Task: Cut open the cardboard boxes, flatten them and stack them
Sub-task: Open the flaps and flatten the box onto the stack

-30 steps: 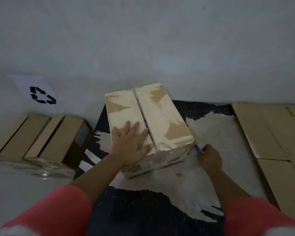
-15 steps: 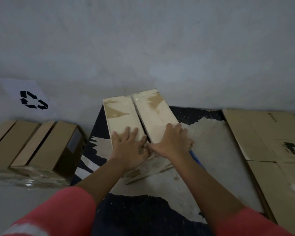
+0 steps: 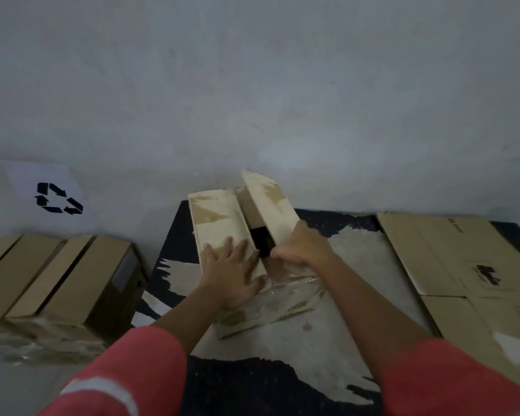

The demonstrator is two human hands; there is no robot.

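A pale, tape-covered cardboard box (image 3: pixel 219 223) sits on a dark worn mat in front of me. My left hand (image 3: pixel 233 270) presses flat on the box's left top flap with fingers spread. My right hand (image 3: pixel 302 246) grips the near end of the right top flap (image 3: pixel 270 205) and holds it tilted up. A dark gap shows between the two flaps. The blue cutter seen earlier is out of sight.
A taped brown box (image 3: pixel 57 283) stands at the left. Flattened cardboard sheets (image 3: pixel 463 259) lie at the right on the mat (image 3: pixel 282 385). A white sheet with a recycling symbol (image 3: pixel 57 199) hangs on the grey wall behind.
My right hand left the box's right side, where it held the blue cutter, came onto the top, and has lifted the right flap. The left hand stays pressed on the left flap.
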